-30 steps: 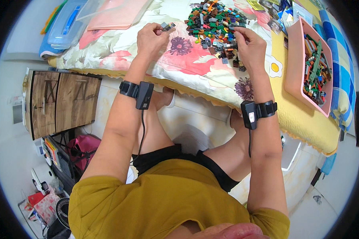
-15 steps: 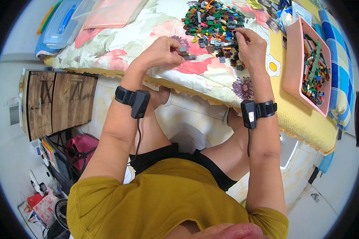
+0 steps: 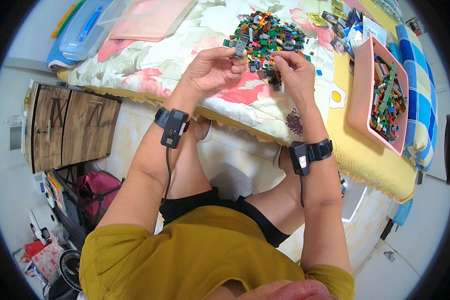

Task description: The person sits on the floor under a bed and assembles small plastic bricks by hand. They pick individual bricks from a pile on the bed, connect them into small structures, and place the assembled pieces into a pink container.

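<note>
Between the thumb and fingers of my left hand (image 3: 216, 69) is a grey toy building brick piece (image 3: 241, 45), raised over the near left part of a brick pile (image 3: 275, 37). The pile mixes green, black, grey, brown and orange bricks on a flowered bed cover (image 3: 185, 60). My right hand (image 3: 296, 72) is over the pile's near right edge, its thumb and fingers pinched together. Something small may be at those fingertips; I cannot make it out. Dark bricks (image 3: 274, 80) lie just beside them. Each wrist wears a black strapped device.
At the right, a pink bin (image 3: 357, 107) holds many bricks beside a blue checked pillow (image 3: 419, 90). Photos and packets (image 3: 342, 32) lie behind it. A clear plastic box (image 3: 85, 32) and a pink lid (image 3: 152, 20) are at the far left. A wooden cabinet (image 3: 75, 127) stands left of the bed.
My left hand has moved right and turned, lifting the grey brick piece over the pile. My right hand has shifted left and slightly nearer. The view has shifted a little.
</note>
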